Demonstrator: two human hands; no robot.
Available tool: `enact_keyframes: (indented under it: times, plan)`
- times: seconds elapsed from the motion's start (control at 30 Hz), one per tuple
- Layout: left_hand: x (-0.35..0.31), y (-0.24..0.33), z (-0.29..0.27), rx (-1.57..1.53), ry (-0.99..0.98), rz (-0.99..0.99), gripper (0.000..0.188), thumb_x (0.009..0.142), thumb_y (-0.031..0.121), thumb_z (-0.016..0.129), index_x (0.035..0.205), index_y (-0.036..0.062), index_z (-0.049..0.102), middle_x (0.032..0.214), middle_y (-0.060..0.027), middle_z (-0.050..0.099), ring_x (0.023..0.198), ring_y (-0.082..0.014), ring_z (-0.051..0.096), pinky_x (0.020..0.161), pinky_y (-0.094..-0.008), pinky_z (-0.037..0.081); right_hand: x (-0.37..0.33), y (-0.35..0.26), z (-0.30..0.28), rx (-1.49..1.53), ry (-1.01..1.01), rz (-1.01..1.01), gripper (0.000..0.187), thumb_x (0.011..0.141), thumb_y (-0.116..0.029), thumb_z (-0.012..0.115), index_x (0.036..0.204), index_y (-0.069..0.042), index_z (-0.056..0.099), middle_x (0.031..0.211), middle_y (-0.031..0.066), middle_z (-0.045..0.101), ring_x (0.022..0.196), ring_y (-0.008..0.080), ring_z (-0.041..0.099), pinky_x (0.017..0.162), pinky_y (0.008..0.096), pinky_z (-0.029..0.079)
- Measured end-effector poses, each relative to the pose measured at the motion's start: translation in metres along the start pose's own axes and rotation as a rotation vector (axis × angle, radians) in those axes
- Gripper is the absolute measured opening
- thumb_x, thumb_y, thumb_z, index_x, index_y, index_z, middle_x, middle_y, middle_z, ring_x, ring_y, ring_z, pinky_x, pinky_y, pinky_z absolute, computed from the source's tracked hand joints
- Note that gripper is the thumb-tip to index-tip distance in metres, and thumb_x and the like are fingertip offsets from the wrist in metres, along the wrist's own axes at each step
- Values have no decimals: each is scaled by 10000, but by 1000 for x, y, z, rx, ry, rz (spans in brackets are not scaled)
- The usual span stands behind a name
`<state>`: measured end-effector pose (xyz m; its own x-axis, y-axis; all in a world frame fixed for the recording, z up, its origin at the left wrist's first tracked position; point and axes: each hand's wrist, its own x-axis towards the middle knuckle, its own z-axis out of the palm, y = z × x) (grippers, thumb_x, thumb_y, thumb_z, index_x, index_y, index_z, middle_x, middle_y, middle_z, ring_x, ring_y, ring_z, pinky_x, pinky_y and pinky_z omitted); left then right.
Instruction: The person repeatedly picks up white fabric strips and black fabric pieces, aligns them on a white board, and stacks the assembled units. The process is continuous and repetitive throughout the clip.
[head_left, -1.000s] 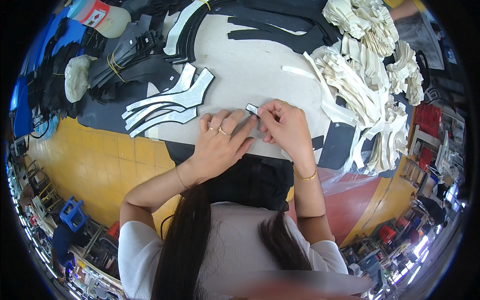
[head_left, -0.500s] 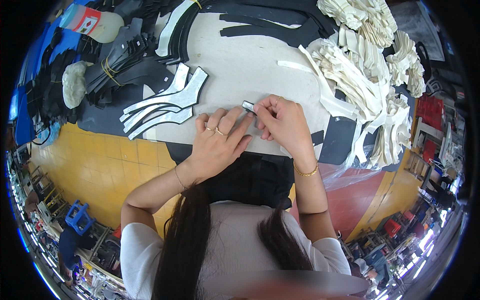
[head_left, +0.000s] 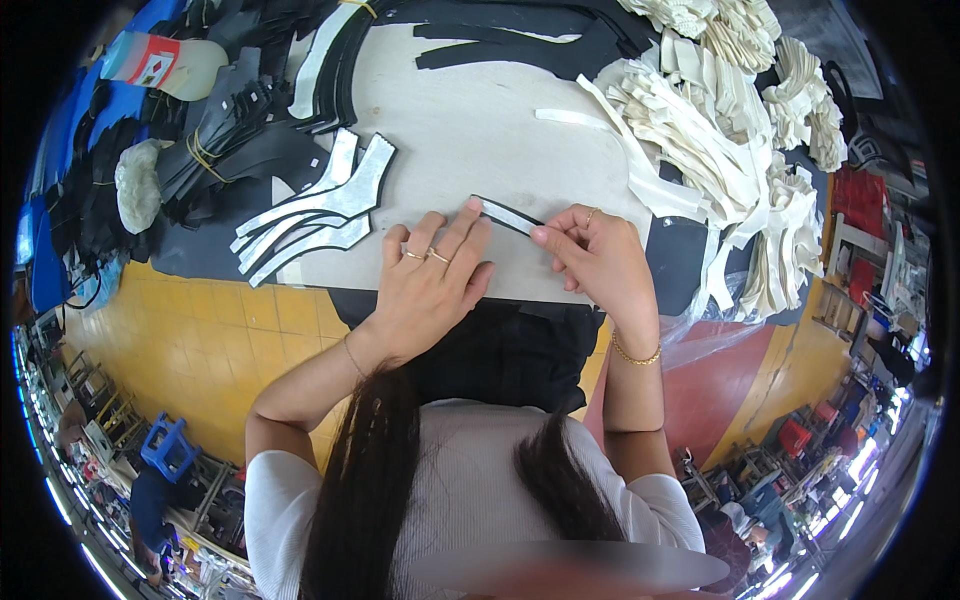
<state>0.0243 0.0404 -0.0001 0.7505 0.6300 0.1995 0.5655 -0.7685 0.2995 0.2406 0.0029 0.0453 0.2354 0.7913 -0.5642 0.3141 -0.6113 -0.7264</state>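
Note:
A narrow white strip with black edges lies slantwise on the pale board in front of me. My right hand pinches its right end between thumb and fingers. With fingers spread, my left hand rests on the board, one fingertip on the strip's left end. To the left lie several curved black pieces faced in white, overlapping one another. At the right is a heap of cream fabric pieces, one long cream strip reaching onto the board.
Bundled black pieces, a clear bag and a jar with a red label stand at the left. More black pieces lie along the back. Clear plastic film hangs at the right front edge.
My right hand has moved to the right, away from my left hand. More of the strip now shows between the two hands. My left fingertip stays at its left end.

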Motion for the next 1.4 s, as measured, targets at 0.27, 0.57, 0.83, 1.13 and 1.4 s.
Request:
enact_keyframes:
  times: [0.27,0.57,0.83,1.13,1.4]
  plan:
    - [3,9,4,148,-22,-20,602,848,288,704,1404,123,544,1408,-27,491,1174,-246,444,953,-480,340,1,9,0,-4,28,-16,254,918,-240,724,867,5,683,598,22,620,442,54,517,421,221,415]
    - [10,15,-4,197,-86,-41,574,845,271,711,1386,152,561,1397,-36,477,1209,-250,427,970,-470,314,2,12,8,-130,143,-168,209,873,-182,708,795,5,656,612,147,637,542,288,654,558,367,509]
    - [21,36,9,-16,-41,71,513,834,210,695,1316,65,600,1347,-79,536,1295,-249,470,1058,-511,345,-4,11,9,-232,196,-252,188,868,-192,701,798,-21,664,670,161,668,643,339,681,628,400,535]
    - [13,28,13,50,-46,103,510,874,233,687,1342,59,584,1375,-71,524,1330,-226,448,1068,-513,324,-36,29,-38,-174,107,-67,212,868,-166,761,887,33,691,663,67,662,580,106,615,552,263,499]
    - [13,31,13,66,-79,82,517,879,239,694,1361,98,572,1374,-61,504,1341,-214,426,1061,-510,290,-35,49,-40,29,104,-42,181,841,-156,769,879,13,716,730,127,706,621,179,695,610,295,523]
